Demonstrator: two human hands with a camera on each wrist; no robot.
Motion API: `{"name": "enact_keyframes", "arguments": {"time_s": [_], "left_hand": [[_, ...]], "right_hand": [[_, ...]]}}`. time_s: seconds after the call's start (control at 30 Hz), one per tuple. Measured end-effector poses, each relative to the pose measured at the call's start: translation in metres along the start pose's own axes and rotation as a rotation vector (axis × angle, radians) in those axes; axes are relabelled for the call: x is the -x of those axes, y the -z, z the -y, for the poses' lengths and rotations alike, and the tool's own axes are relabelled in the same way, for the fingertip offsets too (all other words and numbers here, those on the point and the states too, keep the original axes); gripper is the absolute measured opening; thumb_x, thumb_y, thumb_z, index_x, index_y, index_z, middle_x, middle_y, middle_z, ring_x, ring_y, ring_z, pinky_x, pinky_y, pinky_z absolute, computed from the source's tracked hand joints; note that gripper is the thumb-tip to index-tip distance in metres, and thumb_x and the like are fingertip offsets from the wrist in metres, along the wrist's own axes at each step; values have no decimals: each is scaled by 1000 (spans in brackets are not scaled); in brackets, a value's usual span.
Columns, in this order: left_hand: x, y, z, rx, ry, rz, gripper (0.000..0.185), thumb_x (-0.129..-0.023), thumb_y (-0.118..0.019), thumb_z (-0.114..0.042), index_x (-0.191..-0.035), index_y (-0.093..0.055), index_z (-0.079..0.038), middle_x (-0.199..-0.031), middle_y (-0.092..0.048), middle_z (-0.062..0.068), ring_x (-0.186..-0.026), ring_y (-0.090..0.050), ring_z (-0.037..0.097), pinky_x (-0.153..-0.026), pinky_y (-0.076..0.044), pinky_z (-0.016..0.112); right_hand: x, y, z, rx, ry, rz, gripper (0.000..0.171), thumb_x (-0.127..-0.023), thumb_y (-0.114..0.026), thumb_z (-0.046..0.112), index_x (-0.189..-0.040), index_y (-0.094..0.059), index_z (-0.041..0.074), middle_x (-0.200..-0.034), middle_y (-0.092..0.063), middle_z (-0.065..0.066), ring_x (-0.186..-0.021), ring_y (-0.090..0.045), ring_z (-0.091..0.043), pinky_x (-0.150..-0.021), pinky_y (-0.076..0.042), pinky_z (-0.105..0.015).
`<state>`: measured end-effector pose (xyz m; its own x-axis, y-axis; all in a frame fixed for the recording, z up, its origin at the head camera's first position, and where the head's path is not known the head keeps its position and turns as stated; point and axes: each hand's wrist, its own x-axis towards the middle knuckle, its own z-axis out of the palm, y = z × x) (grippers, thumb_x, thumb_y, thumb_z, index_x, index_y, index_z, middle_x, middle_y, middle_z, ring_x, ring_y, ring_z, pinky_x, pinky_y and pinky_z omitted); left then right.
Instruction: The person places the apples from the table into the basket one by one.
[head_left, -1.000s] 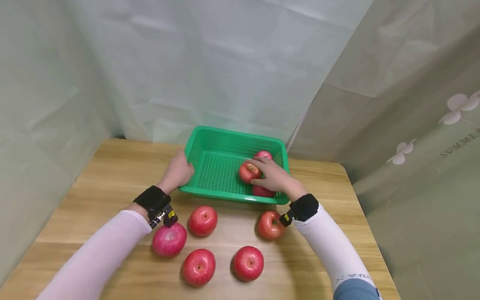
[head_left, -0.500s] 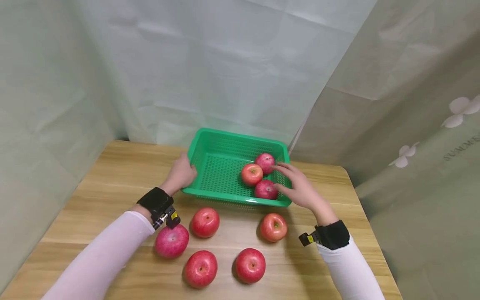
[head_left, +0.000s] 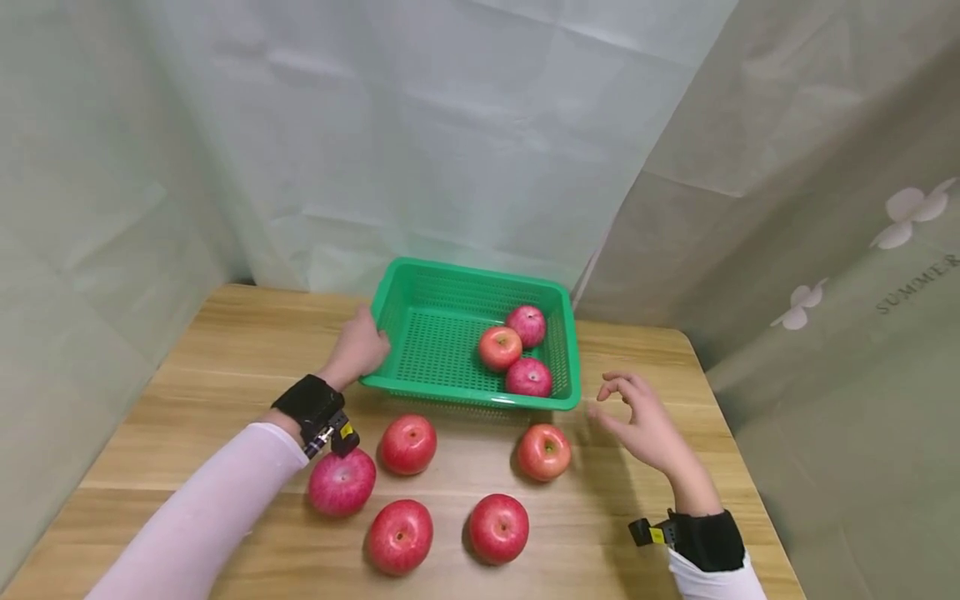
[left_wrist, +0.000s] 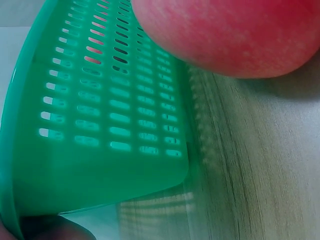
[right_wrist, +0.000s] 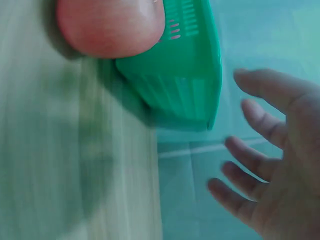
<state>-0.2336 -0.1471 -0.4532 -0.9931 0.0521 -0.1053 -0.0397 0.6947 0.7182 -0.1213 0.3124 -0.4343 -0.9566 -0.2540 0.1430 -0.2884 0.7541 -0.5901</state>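
Note:
A green plastic basket (head_left: 442,393) stands at the back of the table with three apples inside, grouped toward its right end; one of them is a lighter red apple (head_left: 500,347). My left hand (head_left: 360,346) grips the basket's left rim, its fingers curled over the edge and partly hidden. In the left wrist view the basket's slotted side (left_wrist: 100,165) fills the left. To the right of the basket, my right hand (head_left: 647,423) hovers over the table with relaxed, spread fingers and nothing in them. The apple nearest to it is a light red apple (head_left: 543,452).
Several more apples lie on the wooden table (head_left: 600,533) in front of the basket, among them a dark pink apple (head_left: 342,482) under the left wrist camera and a red apple (head_left: 498,528) near the front. Pale cloth (head_left: 465,150) hangs behind the table.
My right hand has let go of the lighter red apple in the basket, lifted out and moved right and toward me. My left hand has stayed on the basket rim.

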Motion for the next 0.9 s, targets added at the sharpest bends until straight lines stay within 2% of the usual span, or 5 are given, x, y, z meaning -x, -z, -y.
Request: {"name": "enact_keyframes", "arguments": {"time_s": [0.13,0.23,0.33,0.7,0.9], "left_hand": [[0,-1,0,7,-2,3,63,-105,-44,-8,-153,-18,23,-127,-53,44,-95,-61,42,-68,-55,44],[2,0,-1,14,1,6,63,-105,-44,-7,-153,-17,23,-126,-53,44,-94,-61,42,-69,-56,45],[2,0,-2,6,-5,-1,63,-105,-44,-7,-153,-18,23,-125,-54,44,-94,-62,43,-69,-56,46],[-1,2,0,-17,-16,-15,63,-103,-43,-8,-152,-20,25,-128,-52,47,-101,-62,48,-76,-57,53],[-2,1,-1,-12,-10,-11,62,-103,-44,-8,-151,-21,24,-127,-53,46,-98,-61,46,-72,-56,50]], "right_hand": [[16,-2,-5,15,3,88,38,-94,-85,26,-126,-67,14,-139,-63,-11,-131,-57,-38,-103,-51,-62],[25,-6,-5,0,10,164,61,-93,-86,33,-146,-62,14,-147,-60,-8,-136,-56,-36,-104,-51,-62],[29,-12,-2,-10,26,213,76,-91,-87,36,-156,-54,18,-155,-56,-8,-142,-52,-36,-108,-49,-62],[35,-44,20,-35,65,259,88,-88,-90,38,-161,-47,12,-161,-50,-5,-147,-46,-34,-114,-44,-60],[35,-53,24,-10,91,250,88,-87,-92,35,-161,-47,17,-161,-48,-9,-148,-45,-33,-116,-42,-58]]}}
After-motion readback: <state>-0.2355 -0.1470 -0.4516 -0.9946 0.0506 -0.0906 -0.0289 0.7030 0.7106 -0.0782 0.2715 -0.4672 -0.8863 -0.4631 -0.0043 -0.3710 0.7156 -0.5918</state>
